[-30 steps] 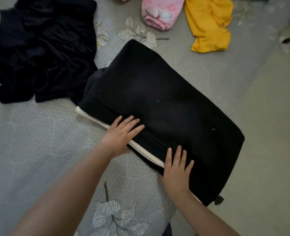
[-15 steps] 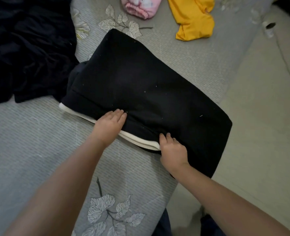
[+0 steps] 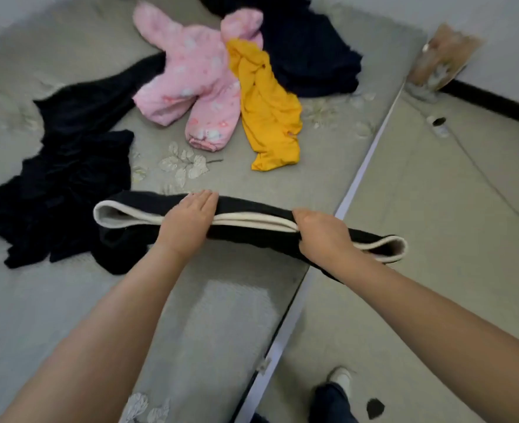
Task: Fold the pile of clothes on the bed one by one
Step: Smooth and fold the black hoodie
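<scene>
Head cam: both hands hold the folded black garment (image 3: 252, 232) lifted edge-on over the bed (image 3: 69, 300), probably so the fold keeps together. Left hand (image 3: 188, 222) grips over the top, fingers together; right hand (image 3: 320, 236) clamps it, fingers hidden. Pink suit (image 3: 191, 87) and yellow piece (image 3: 267, 117) wait unfolded behind.
</scene>
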`<action>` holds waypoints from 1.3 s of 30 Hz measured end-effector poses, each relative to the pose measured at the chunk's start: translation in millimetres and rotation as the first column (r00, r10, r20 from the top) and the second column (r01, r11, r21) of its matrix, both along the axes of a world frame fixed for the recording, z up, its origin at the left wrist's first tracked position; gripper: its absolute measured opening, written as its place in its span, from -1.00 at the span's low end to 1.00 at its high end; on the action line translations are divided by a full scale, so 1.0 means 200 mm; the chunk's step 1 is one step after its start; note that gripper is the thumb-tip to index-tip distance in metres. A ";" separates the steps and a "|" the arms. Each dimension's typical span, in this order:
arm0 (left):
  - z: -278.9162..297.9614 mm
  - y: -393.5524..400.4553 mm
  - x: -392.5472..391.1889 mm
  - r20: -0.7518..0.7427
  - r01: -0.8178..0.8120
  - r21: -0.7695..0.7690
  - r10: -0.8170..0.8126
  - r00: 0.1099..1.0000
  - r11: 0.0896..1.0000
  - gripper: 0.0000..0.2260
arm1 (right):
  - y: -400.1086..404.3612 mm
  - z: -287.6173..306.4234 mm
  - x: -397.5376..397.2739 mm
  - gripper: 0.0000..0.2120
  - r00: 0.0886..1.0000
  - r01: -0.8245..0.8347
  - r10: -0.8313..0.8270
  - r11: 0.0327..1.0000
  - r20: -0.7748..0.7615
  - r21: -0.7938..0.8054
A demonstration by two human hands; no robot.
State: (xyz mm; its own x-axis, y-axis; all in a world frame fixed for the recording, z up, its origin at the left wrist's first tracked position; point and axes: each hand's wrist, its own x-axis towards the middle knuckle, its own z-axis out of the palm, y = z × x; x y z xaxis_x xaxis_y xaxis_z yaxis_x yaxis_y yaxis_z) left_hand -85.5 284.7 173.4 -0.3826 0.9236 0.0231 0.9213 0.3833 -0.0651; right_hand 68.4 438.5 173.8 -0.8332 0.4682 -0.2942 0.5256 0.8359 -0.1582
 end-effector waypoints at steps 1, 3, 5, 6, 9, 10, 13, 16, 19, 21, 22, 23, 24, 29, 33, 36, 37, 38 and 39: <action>0.10 0.11 0.03 -0.006 -0.010 -0.029 0.010 1.000 1.000 -0.47 | 0.10 0.08 0.03 -0.69 1.000 -0.001 0.001 1.000 -0.021 0.022; 0.29 0.35 0.10 0.014 -0.027 -0.068 0.028 1.000 0.997 -0.49 | 0.33 0.23 0.12 -0.70 0.999 0.001 0.004 0.997 -0.054 0.079; 0.43 0.61 0.16 0.002 0.024 0.014 -0.024 1.000 1.000 -0.52 | 0.57 0.39 0.23 -0.73 0.995 0.010 0.004 0.990 -0.101 0.137; 0.51 0.76 0.19 -0.018 0.036 -0.023 -0.037 0.999 0.999 -0.52 | 0.71 0.46 0.28 -0.74 0.991 0.028 -0.007 0.986 -0.133 0.164; 0.74 1.24 0.27 -0.093 0.095 -0.027 -0.098 0.991 0.995 -0.51 | 1.15 0.67 0.41 -0.64 0.977 0.097 -0.041 0.958 -0.207 0.271; 0.81 1.40 0.31 -0.139 0.131 -0.004 -0.130 0.982 0.991 -0.50 | 1.29 0.75 0.46 -0.58 0.971 0.122 -0.049 0.944 -0.233 0.308; 1.02 1.83 0.38 -0.290 0.199 0.031 -0.181 0.940 0.980 -0.49 | 1.70 0.95 0.57 -0.41 0.948 0.198 -0.061 0.883 -0.313 0.425; 1.20 2.27 0.42 -0.332 0.245 0.094 -0.201 0.922 0.965 -0.49 | 2.08 1.13 0.65 -0.42 0.930 0.267 -0.073 0.810 -0.361 0.522; 1.37 2.70 0.42 -0.341 0.285 0.160 -0.218 0.915 0.945 -0.50 | 2.43 1.31 0.65 -0.41 0.920 0.336 -0.141 0.764 -0.367 0.550; 1.49 3.01 0.37 -0.364 0.321 0.175 -0.242 0.899 0.931 -0.51 | 2.68 1.42 0.63 -0.41 0.908 0.384 -0.190 0.734 -0.373 0.560; 1.56 3.16 0.34 -0.379 0.343 0.182 -0.256 0.889 0.922 -0.52 | 2.81 1.47 0.61 -0.41 0.901 0.405 -0.208 0.719 -0.381 0.565; 1.61 3.31 0.31 -0.390 0.367 0.194 -0.272 0.880 0.910 -0.53 | 2.94 1.53 0.59 -0.41 0.895 0.422 -0.224 0.709 -0.386 0.566; 1.67 3.46 0.29 -0.396 0.391 0.202 -0.290 0.871 0.898 -0.53 | 3.06 1.58 0.57 -0.41 0.888 0.438 -0.243 0.702 -0.389 0.562; 1.87 4.15 0.17 -0.441 0.470 0.229 -0.340 0.831 0.852 -0.53 | 3.65 1.77 0.49 -0.38 0.862 0.495 -0.313 0.686 -0.398 0.533; 1.89 4.61 0.09 -0.464 0.466 0.255 -0.316 0.827 0.847 -0.54 | 4.11 1.81 0.41 -0.37 0.862 0.495 -0.304 0.675 -0.405 0.547; 1.88 4.98 -0.02 -0.498 0.436 0.263 -0.266 0.825 0.861 -0.55 | 4.49 1.80 0.30 -0.37 0.874 0.472 -0.275 0.676 -0.401 0.566; 1.87 5.09 -0.05 -0.502 0.426 0.271 -0.251 0.827 0.863 -0.55 | 4.62 1.80 0.26 -0.38 0.882 0.455 -0.260 0.684 -0.392 0.569; 1.87 5.20 -0.09 -0.508 0.416 0.281 -0.234 0.829 0.865 -0.55 | 4.75 1.80 0.21 -0.39 0.891 0.435 -0.238 0.692 -0.387 0.576; 1.87 5.30 -0.13 -0.511 0.403 0.287 -0.217 0.832 0.869 -0.56 | 4.88 1.81 0.16 -0.39 0.900 0.411 -0.210 0.699 -0.381 0.586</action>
